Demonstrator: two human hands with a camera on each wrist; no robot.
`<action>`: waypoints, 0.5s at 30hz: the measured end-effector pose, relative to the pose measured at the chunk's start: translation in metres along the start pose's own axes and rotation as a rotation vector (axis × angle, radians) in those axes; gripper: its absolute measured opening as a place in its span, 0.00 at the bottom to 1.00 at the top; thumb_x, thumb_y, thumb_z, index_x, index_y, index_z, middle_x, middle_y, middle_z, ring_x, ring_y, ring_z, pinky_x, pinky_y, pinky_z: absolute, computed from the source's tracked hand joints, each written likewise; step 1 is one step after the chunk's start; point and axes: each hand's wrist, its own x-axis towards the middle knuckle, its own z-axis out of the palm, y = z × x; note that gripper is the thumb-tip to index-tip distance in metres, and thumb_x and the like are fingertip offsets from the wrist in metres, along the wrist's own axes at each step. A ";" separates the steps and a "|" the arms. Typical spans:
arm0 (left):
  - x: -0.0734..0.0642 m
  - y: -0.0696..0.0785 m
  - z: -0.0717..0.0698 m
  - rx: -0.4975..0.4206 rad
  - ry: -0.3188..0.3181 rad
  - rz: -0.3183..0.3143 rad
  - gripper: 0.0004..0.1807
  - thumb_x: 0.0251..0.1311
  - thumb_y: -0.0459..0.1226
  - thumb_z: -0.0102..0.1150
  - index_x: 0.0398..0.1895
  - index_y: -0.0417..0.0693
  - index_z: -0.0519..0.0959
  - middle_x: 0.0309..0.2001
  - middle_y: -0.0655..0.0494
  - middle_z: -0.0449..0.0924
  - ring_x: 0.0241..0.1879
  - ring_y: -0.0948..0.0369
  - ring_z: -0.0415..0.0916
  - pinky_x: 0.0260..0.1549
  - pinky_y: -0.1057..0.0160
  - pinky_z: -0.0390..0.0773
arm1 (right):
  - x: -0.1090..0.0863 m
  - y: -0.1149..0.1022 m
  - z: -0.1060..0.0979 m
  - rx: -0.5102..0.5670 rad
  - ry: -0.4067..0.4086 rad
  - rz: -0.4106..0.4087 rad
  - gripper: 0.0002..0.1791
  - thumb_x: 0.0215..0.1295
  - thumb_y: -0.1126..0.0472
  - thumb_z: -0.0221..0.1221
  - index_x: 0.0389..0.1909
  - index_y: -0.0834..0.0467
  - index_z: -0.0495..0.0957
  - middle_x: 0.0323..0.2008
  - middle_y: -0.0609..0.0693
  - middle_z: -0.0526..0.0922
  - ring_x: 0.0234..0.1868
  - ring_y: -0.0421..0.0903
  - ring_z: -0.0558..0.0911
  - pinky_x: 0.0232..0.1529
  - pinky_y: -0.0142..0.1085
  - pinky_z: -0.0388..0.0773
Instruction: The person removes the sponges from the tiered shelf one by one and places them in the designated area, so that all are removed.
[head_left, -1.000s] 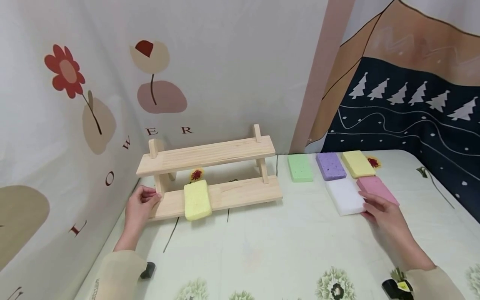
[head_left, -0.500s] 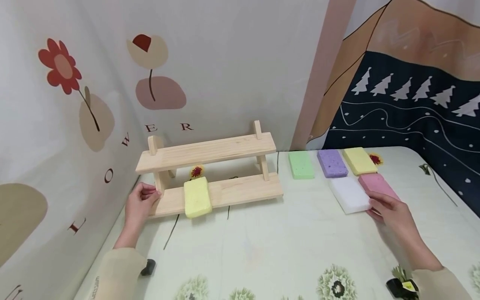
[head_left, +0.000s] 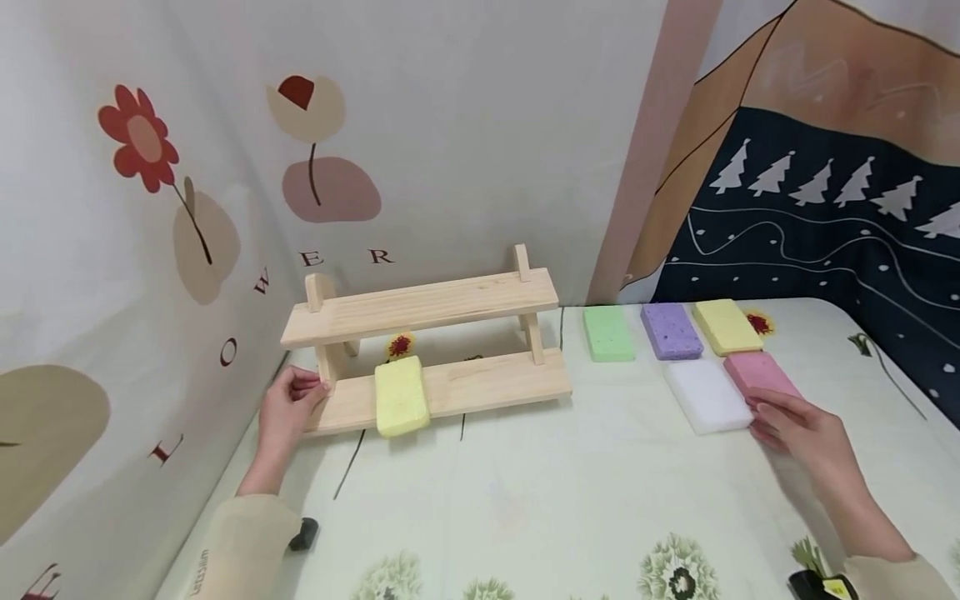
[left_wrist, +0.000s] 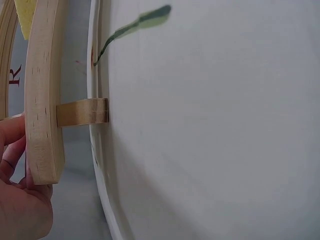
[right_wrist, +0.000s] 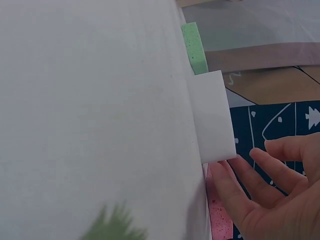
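A two-tier wooden shelf [head_left: 495, 379] stands at the left of the table. My left hand [head_left: 285, 412] grips the left end of its lower board, which fills the left edge of the left wrist view. A yellow sponge [head_left: 402, 396] lies across that board, overhanging its front. At the right, my right hand [head_left: 813, 437] has its fingertips at the near right edge of a white sponge [head_left: 708, 396]. Its fingers [right_wrist: 267, 182] are spread loosely, not curled round the sponge in the right wrist view. The hand partly covers a pink sponge [head_left: 759, 372] beside the white one.
Behind the white sponge lie a green sponge [head_left: 608, 333], a purple sponge [head_left: 671, 331] and a second yellow sponge [head_left: 726, 326]. Printed cloth walls [head_left: 480, 150] rise behind and to the left of the table, close to the shelf.
The white sponge has shifted slightly right, up against the pink one. My right hand has let go of it and drawn a little to the right. My left hand keeps its hold on the shelf.
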 end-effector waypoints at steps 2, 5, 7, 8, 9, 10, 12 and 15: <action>0.000 0.000 0.001 -0.003 0.002 0.002 0.13 0.66 0.38 0.63 0.49 0.41 0.76 0.41 0.54 0.79 0.34 0.74 0.68 0.32 0.78 0.70 | -0.001 -0.001 -0.001 0.016 0.004 -0.008 0.11 0.73 0.56 0.57 0.50 0.41 0.83 0.35 0.21 0.81 0.36 0.22 0.82 0.37 0.22 0.81; 0.000 0.000 0.002 -0.006 0.009 0.005 0.13 0.66 0.37 0.63 0.48 0.41 0.76 0.40 0.55 0.79 0.33 0.74 0.68 0.32 0.78 0.70 | -0.002 -0.002 -0.001 0.029 0.008 -0.027 0.11 0.72 0.57 0.58 0.48 0.40 0.84 0.35 0.22 0.81 0.36 0.22 0.82 0.36 0.21 0.80; 0.000 0.000 0.002 -0.004 0.011 0.007 0.13 0.65 0.37 0.63 0.48 0.41 0.76 0.40 0.55 0.79 0.33 0.74 0.68 0.32 0.78 0.69 | -0.002 -0.004 -0.002 0.021 0.017 -0.035 0.11 0.72 0.58 0.58 0.49 0.40 0.84 0.35 0.22 0.80 0.36 0.21 0.82 0.36 0.21 0.80; 0.000 0.000 0.002 -0.002 0.009 0.007 0.13 0.65 0.38 0.63 0.48 0.41 0.76 0.40 0.55 0.79 0.34 0.74 0.68 0.32 0.78 0.69 | -0.003 -0.005 -0.002 -0.001 0.025 -0.038 0.12 0.72 0.57 0.58 0.51 0.41 0.84 0.36 0.21 0.79 0.36 0.20 0.81 0.36 0.20 0.79; 0.000 0.000 0.002 0.000 0.008 0.008 0.13 0.66 0.38 0.63 0.48 0.41 0.76 0.40 0.54 0.79 0.34 0.73 0.68 0.33 0.78 0.69 | -0.003 -0.006 -0.002 -0.017 0.032 -0.038 0.13 0.72 0.56 0.58 0.53 0.42 0.83 0.37 0.20 0.78 0.36 0.19 0.80 0.36 0.20 0.79; 0.000 0.000 0.002 0.000 0.007 0.007 0.14 0.66 0.38 0.63 0.49 0.41 0.76 0.41 0.53 0.79 0.34 0.73 0.68 0.33 0.78 0.68 | -0.003 -0.007 -0.002 -0.035 0.041 -0.033 0.14 0.72 0.55 0.58 0.55 0.43 0.82 0.37 0.19 0.76 0.36 0.18 0.79 0.36 0.19 0.79; 0.000 0.001 0.002 0.002 0.007 0.002 0.14 0.66 0.39 0.63 0.49 0.41 0.76 0.42 0.52 0.79 0.35 0.72 0.68 0.33 0.78 0.68 | -0.004 -0.010 -0.001 -0.075 0.058 -0.024 0.17 0.71 0.53 0.59 0.58 0.45 0.80 0.38 0.18 0.74 0.37 0.16 0.78 0.36 0.18 0.78; 0.000 0.002 0.002 0.009 0.003 -0.009 0.14 0.66 0.39 0.62 0.50 0.41 0.75 0.43 0.51 0.79 0.36 0.70 0.69 0.34 0.78 0.68 | -0.006 -0.014 0.000 -0.059 0.063 -0.008 0.17 0.69 0.51 0.61 0.57 0.43 0.81 0.38 0.18 0.73 0.37 0.16 0.77 0.36 0.18 0.78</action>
